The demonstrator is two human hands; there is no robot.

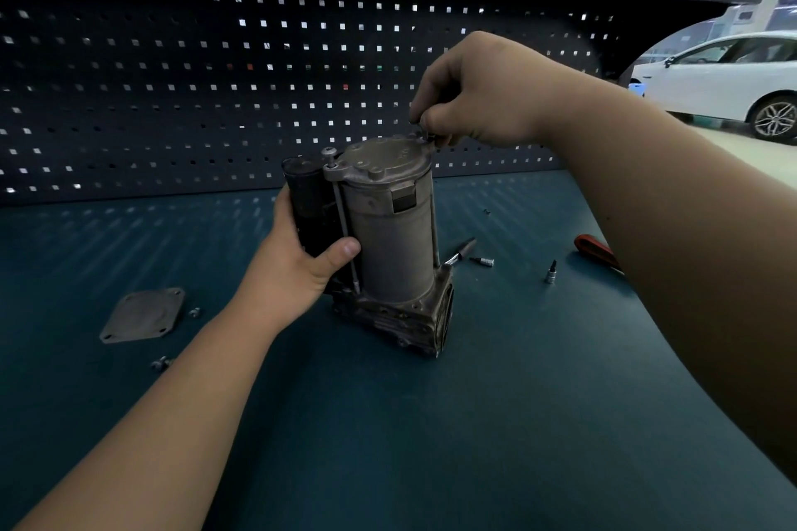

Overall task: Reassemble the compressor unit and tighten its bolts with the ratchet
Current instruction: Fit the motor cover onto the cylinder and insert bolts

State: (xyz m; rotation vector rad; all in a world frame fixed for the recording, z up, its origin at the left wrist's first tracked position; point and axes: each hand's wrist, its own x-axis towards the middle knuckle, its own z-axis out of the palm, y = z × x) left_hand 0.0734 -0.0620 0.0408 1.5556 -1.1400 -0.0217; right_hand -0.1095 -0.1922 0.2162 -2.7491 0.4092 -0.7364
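Right hand (470,99) sits over the top cap, fingertips pinching a small part at the cap's far right ear, probably a bolt head (431,137); too dark to confirm. Left hand (297,267) wraps the black side cylinder and steadies the compressor unit (388,237), which is upright on the counter (388,444). Near bolt (330,152) stands proud of its ear, not seated.

Risks: bolt entering tilted would cross-thread; drawing one side down first would cock the cap; a slack left grip lets the unit tip. Red-handled tool (593,248) lies well apart, right.
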